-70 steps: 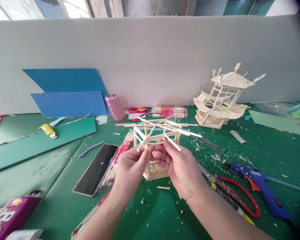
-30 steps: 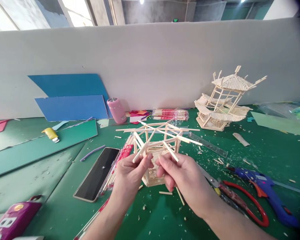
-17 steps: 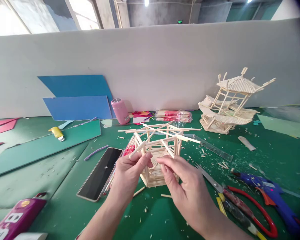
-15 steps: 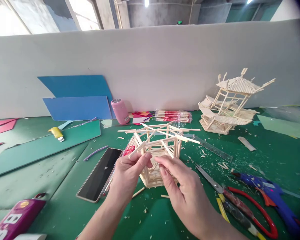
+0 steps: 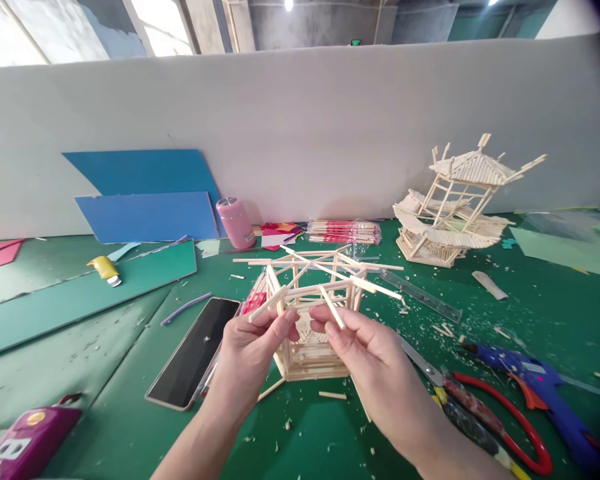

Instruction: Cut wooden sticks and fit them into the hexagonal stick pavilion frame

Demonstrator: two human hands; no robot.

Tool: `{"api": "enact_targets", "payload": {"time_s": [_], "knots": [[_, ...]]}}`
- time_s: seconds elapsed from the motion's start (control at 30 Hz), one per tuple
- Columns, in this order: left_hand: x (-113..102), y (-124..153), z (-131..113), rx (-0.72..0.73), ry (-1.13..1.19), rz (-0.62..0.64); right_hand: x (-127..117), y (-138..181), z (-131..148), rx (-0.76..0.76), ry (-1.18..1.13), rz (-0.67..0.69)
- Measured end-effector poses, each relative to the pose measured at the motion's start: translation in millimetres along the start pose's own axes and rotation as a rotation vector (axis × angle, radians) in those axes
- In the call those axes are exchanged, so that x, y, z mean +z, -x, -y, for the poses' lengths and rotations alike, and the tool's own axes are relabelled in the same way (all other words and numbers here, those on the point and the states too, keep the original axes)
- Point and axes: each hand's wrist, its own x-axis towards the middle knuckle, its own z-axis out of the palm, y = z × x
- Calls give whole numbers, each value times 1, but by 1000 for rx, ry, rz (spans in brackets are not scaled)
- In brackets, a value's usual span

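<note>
A frame model of thin wooden sticks [image 5: 313,373] stands upright in front of me, with crossing sticks on top and some ends jutting outward. My left hand [image 5: 253,347] is closed in a pinch by its front left corner, under a jutting stick [image 5: 267,304]. My right hand [image 5: 370,353] is also closed, its fingertips close to the left ones at the front opening. Across the right index finger lies a slanting stick [image 5: 333,308] fixed to the top. What either pinch holds, if anything, is hidden. Loose stick pieces [image 5: 333,395] lie in front of the model.
Right of me lie scissors [image 5: 423,363], red-handled pliers [image 5: 500,413] and a blue glue gun [image 5: 535,373]. A finished-looking stick pavilion [image 5: 453,217] stands behind them. On the left are a phone [image 5: 193,353], a yellow cutter [image 5: 105,269] and a purple power strip [image 5: 30,433]. A pink container [image 5: 236,223] stands behind.
My right hand has moved slightly so that the slanting stick now passes in front of its index finger. The fingertips have closed together. My left hand stays pinched at the left corner.
</note>
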Motion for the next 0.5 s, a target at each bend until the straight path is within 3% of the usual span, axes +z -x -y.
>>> {"api": "enact_targets", "payload": {"time_s": [0.1, 0.23, 0.33, 0.5], "knots": [[1, 0, 0, -18, 27, 5, -3, -2, 3, 169, -156, -13], [2, 1, 2, -51, 38, -1, 4, -4, 6, 354, -554, -63], [2, 2, 1, -63, 45, 0, 13, -9, 7, 381, -735, -88], [3, 3, 1, -80, 100, 40, 25, -20, 7, 324, -761, -100]]}}
